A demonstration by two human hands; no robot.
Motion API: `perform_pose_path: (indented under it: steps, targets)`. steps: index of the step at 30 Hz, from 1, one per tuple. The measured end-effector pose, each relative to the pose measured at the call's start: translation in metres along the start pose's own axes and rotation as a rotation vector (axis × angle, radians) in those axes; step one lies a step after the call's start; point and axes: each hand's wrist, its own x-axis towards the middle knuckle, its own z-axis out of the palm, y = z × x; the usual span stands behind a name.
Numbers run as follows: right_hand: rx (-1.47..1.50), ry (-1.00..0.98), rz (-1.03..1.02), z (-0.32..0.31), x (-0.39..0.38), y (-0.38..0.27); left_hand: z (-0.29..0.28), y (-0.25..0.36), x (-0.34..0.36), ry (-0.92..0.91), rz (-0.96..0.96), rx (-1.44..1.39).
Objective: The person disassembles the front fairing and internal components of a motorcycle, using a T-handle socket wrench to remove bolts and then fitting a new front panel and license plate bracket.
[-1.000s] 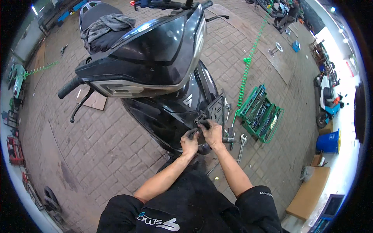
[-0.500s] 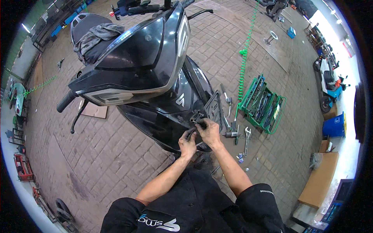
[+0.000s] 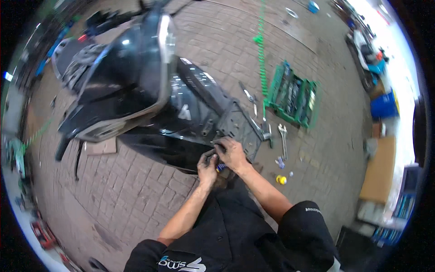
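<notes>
"Black plastic is noticed first; what is covered by it?"

"The scooter (image 3: 122, 59), by which the space ahead and to the left of the left hand (image 3: 207, 170) and right hand (image 3: 232, 154) is largely filled. Its lower front is met right beside the fingers."

"And on the other side?"

"Well off to the right of the hands, a brown cardboard box (image 3: 378, 170) is seen. Nearer, ahead and to the right of them, a green toolbox (image 3: 275, 103) is found opened out."

"What is placed closest?"

"A dark panel (image 3: 235, 120), by which the area just ahead of the right hand is taken up."

"How are the hands held?"

"Close together, with fingers curled inward; whether anything is gripped between them cannot be told."

"Is anything smaller seen?"

"To the right of the hands an adjustable wrench (image 3: 284, 140) is laid, and below it a small yellow object (image 3: 281, 180) is shown, its kind blurred."
</notes>
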Motion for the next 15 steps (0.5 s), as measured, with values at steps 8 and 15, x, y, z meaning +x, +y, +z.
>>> perform_pose_path:
  steps: [8,15]
  targets:
    - [-0.076,0.14,0.099,-0.01,-0.063,-0.006,-0.015,-0.002,-0.018,-0.151,-0.236,-0.13]
    - [0.1,0.343,0.438,-0.038,-0.169,0.047,-0.012,-0.012,-0.008,-0.19,-0.421,-0.01]
